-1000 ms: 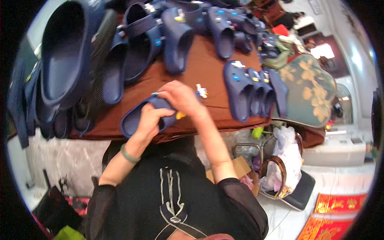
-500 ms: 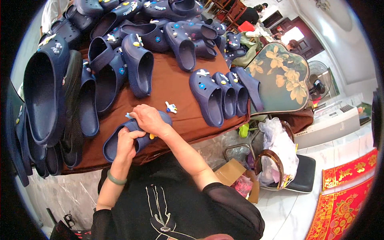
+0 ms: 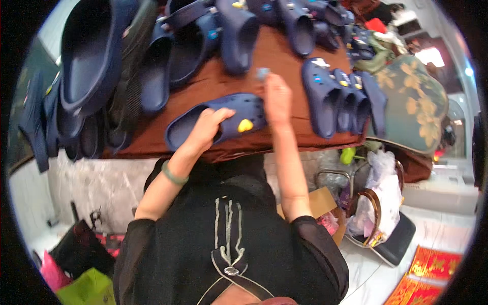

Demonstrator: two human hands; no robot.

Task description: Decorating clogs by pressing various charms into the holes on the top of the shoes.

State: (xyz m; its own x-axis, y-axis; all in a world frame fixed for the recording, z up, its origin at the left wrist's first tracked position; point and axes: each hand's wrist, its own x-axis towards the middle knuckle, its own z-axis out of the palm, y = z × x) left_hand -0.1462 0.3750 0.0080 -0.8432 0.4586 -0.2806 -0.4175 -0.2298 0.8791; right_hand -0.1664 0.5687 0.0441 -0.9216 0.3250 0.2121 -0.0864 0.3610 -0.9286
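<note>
A navy blue foam clog with a small yellow charm (image 3: 218, 122) is laid on its side at the near edge of the brown cloth-covered table (image 3: 274, 61). It is gripped at its opening by the left hand (image 3: 206, 129). A small pale blue charm piece (image 3: 263, 73) is pinched by the fingertips of the right hand (image 3: 277, 96), just above the clog's toe. The charm could be dropped if the pinch is loosened, and the clog could be pushed off the edge.
</note>
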